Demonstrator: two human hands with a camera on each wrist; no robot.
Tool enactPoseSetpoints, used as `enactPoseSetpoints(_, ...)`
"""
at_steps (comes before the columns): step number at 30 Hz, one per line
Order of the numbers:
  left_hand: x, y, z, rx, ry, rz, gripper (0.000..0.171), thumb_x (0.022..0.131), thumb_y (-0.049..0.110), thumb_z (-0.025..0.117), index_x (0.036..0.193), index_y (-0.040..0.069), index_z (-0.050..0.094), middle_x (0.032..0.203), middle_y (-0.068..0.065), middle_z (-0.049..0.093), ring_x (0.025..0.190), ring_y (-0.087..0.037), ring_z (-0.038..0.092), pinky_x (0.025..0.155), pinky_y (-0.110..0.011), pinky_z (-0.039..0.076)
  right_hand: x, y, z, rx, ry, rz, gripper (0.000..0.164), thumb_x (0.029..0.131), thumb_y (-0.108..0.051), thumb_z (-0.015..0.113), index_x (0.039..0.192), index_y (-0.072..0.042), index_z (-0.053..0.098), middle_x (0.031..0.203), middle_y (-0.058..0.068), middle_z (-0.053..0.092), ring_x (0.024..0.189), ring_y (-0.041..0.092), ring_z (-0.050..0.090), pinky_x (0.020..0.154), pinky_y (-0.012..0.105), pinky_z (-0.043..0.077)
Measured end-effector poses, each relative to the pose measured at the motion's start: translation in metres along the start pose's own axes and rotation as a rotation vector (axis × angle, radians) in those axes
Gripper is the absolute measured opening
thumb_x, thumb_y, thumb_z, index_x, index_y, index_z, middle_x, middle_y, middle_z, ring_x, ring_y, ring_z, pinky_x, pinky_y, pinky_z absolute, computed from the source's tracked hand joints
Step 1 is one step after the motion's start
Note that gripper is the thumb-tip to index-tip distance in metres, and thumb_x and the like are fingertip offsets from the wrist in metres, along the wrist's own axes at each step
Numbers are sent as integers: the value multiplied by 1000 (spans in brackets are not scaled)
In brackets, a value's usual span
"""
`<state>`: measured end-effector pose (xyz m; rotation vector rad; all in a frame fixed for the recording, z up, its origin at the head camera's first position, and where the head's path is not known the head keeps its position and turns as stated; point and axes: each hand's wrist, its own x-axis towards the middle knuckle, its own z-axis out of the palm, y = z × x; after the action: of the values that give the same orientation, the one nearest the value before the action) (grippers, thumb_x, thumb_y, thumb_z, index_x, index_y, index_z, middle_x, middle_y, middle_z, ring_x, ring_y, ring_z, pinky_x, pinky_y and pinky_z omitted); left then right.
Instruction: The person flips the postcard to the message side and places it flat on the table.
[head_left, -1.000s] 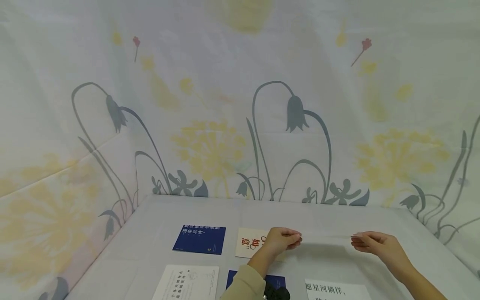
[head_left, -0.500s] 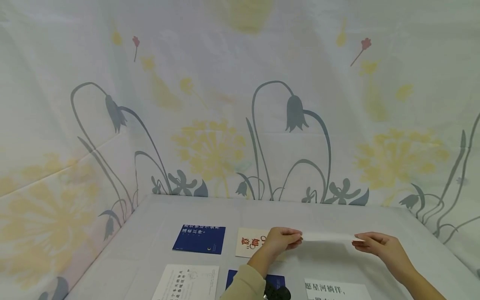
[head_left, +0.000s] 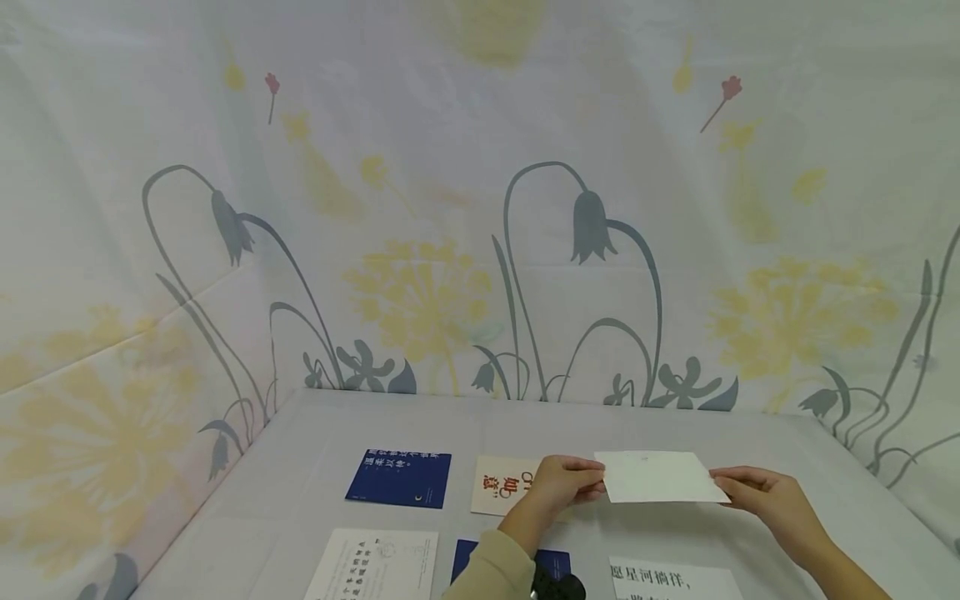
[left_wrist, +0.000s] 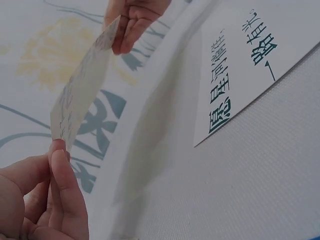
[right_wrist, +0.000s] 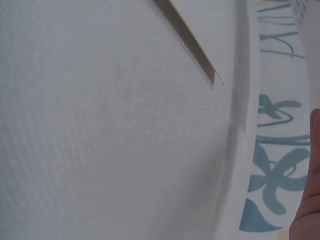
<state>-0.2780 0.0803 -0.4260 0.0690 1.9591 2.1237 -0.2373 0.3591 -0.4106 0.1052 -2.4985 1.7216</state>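
A white card [head_left: 660, 477] is held up above the table between both hands. In the head view its upward face is nearly plain, with a tiny faint mark near the far edge. The left wrist view shows printing on the card's other side [left_wrist: 82, 90]. My left hand [head_left: 553, 493] pinches its left edge between thumb and fingers. At the opposite edge, my right hand [head_left: 772, 504] pinches it the same way. Behind the left hand lies a cream card [head_left: 491, 483] with red characters, partly covered by that hand. Only a finger of the right hand [right_wrist: 307, 200] shows in the right wrist view.
On the pale table [head_left: 817, 467] lie a dark blue card [head_left: 397, 479], a printed white card [head_left: 375, 567], another blue card [head_left: 463, 554] partly under the left sleeve [head_left: 491, 567], and a white card with large characters [head_left: 671, 579]. A flower-patterned curtain [head_left: 435, 208] stands behind.
The held card was seen nearly edge-on as a thin line; it has tilted so its white face now shows to the head view. Both hands have stayed almost in place.
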Motion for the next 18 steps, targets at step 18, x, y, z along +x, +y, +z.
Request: enactPoseSetpoints(18, -2, -3, 11, 39, 151, 24, 15, 79, -5, 67, 92, 2, 67, 71, -5, 61, 60, -14, 63, 56, -26, 54, 4, -1, 3, -61, -65, 129, 49, 89, -15, 63, 123, 17, 49, 89, 7, 66, 72, 17, 60, 68, 29, 54)
